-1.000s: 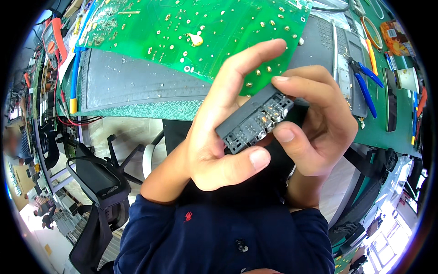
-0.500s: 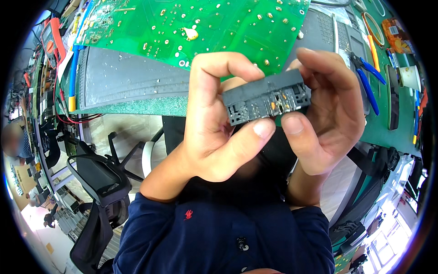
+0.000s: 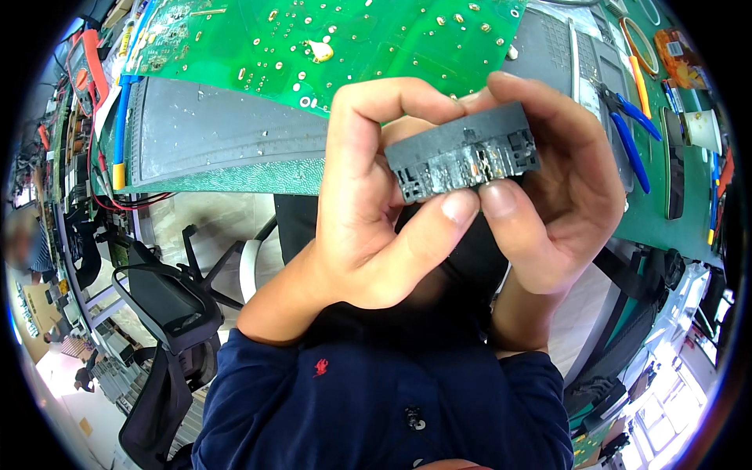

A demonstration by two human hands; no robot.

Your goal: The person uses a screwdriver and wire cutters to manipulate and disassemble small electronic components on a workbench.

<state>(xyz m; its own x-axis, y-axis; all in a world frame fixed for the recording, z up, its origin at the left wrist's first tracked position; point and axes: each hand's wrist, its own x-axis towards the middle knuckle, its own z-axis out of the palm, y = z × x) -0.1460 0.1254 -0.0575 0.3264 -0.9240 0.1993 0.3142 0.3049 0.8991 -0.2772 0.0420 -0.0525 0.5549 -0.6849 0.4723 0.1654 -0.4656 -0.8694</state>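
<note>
Between my two hands is a black rectangular block (image 3: 439,160), like an electronic component, its lower side covered with shiny metallic bits and a little orange. It is tilted, with the right end higher. My left hand (image 3: 368,196) grips the left part, index finger curled over the top and thumb along the lower edge. At the other end, my right hand (image 3: 564,188) holds it with fingers behind and the thumb under the lower edge. The thumb tips nearly meet. Beyond them lies a large green circuit board (image 3: 258,47) with solder points and a cream-coloured blob.
The board lies partly on a grey mat (image 3: 211,133) on a green-topped bench. Blue-handled cutters (image 3: 629,149), an orange-handled tool (image 3: 640,86) and a white cup (image 3: 703,131) are at right. A red multimeter (image 3: 88,70) with leads sits left, above a black office chair (image 3: 176,305).
Both hands have raised the black block slightly, away from me, and turned it a little. My right fingers have shifted inward along its top edge. The grip stays on both ends.
</note>
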